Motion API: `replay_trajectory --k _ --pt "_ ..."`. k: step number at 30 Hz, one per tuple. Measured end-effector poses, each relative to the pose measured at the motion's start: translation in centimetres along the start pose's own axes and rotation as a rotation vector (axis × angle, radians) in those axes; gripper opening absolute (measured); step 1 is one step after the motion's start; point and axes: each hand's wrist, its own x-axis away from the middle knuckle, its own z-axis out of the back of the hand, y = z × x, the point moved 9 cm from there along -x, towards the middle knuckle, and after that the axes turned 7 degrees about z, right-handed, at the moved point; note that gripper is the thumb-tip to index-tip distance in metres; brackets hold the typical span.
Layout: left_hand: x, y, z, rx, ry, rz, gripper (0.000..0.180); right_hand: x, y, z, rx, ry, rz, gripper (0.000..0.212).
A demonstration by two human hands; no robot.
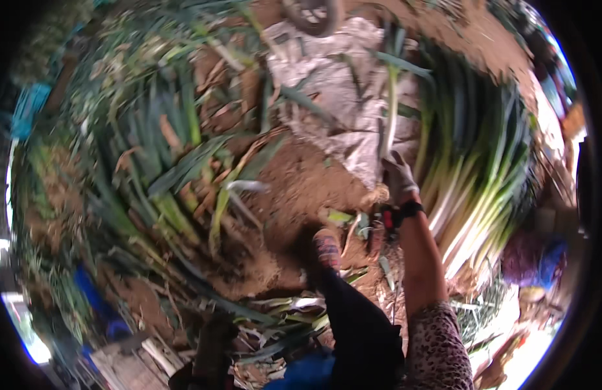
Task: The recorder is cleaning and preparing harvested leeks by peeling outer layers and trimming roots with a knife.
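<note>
My right hand (398,181), in what looks like a pale glove, is closed round the white lower end of a leek (392,110). The leek points away from me, its green leaves over a crumpled pale sheet (340,84). A dark band (410,209) circles my right wrist. Just right of the hand lies a big pile of trimmed leeks (470,149), white ends toward me. A small red and black thing (387,216) shows beside the wrist, too blurred to name. My left hand cannot be seen.
Untrimmed leeks (151,149) with dry leaves and roots heap up on the left. Bare soil (288,188) and leaf scraps (301,305) lie between. My patterned shoe (327,250) stands mid-ground. A wheel (314,16) is at the far edge, a purple sack (525,260) at right.
</note>
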Motion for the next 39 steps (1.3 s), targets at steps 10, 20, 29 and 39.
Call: replay_trajectory --k 10,20,29,39 --pt "8.4 3.0 6.5 0.434 0.037 -0.198 0.022 27.9 -9.0 -0.5 0.677 -0.277 -0.196 0.042" --pt "16.4 5.9 21.3 0.881 0.139 -0.618 0.029 49.2 -28.8 -31.1 1.186 -0.891 0.366 0.047" --pt "24.1 5.4 24.9 1.010 0.134 -0.623 0.021 46.0 22.5 -51.7 0.927 -1.472 0.264 0.038" --pt "27.0 2.1 27.2 1.141 0.167 -0.578 0.034 52.9 36.7 -61.9 1.479 -0.831 0.122 0.044"
